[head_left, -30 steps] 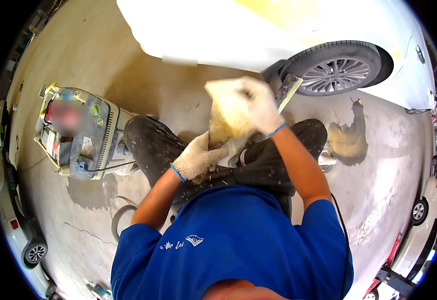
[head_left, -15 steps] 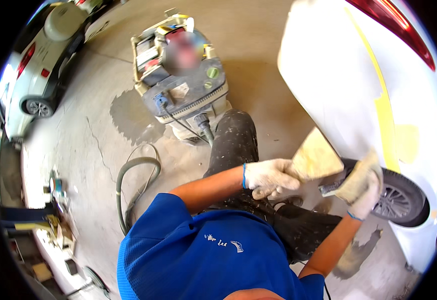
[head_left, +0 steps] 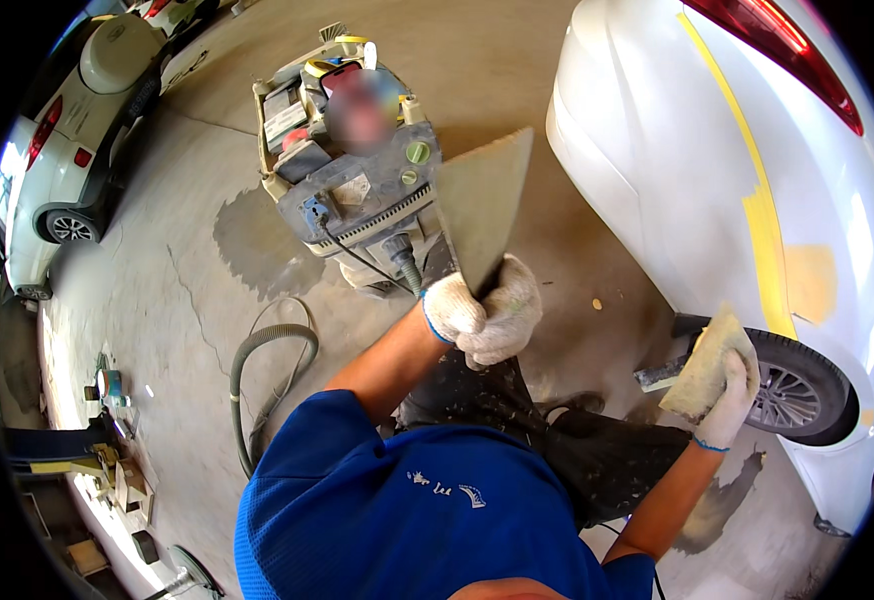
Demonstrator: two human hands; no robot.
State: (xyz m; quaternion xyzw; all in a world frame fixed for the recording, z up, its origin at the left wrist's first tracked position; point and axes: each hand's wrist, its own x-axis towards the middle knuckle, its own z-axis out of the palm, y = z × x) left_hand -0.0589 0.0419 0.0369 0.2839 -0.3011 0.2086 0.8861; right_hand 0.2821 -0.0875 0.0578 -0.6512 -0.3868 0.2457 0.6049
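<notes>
My left hand (head_left: 495, 312) is clamped on a flat beige plate (head_left: 485, 205), its lower end hidden, while my right hand (head_left: 731, 400) grips what seems a pale pad (head_left: 699, 372), partly covering the car's wheel (head_left: 795, 398).

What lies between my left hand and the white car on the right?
In the head view, the stretch between your left hand and the white car shows floor with a small yellowish scrap on it.
</notes>
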